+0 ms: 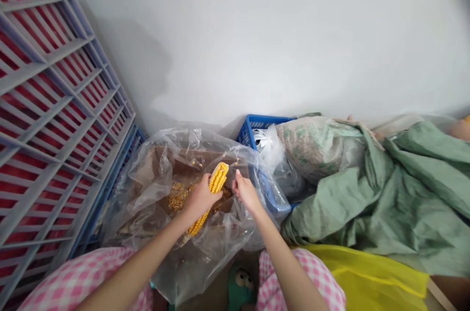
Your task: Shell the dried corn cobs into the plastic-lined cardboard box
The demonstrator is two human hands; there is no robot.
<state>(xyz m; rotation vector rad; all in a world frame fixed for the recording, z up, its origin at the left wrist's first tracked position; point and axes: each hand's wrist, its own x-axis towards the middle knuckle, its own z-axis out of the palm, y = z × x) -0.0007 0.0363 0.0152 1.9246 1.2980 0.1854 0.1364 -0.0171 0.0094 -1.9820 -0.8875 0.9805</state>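
Observation:
Wrapped around the middle of a yellow corn cob [219, 178] is my left hand [199, 197], which keeps the cob slanted with its upper end to the right. Most of the cob's visible face is covered in kernels. My right hand [246, 190] is just right of the cob's upper end, apart from it, with curled fingers and the thumb up; whatever may be in those fingers is hidden. Both hands are over a clear plastic bag [147, 198] that lines a cardboard box [152, 166]. Loose corn kernels [178, 197] lie in the bag below my left hand.
A slatted plastic crate [47, 63] rises at the left. To the right stands a blue basket [249, 130] with white plastic bags [273, 147] and a patterned sack [312, 147]. Green cloth [367, 203] and yellow mesh fabric [360, 272] lie at the right. A white wall [257, 36] is behind.

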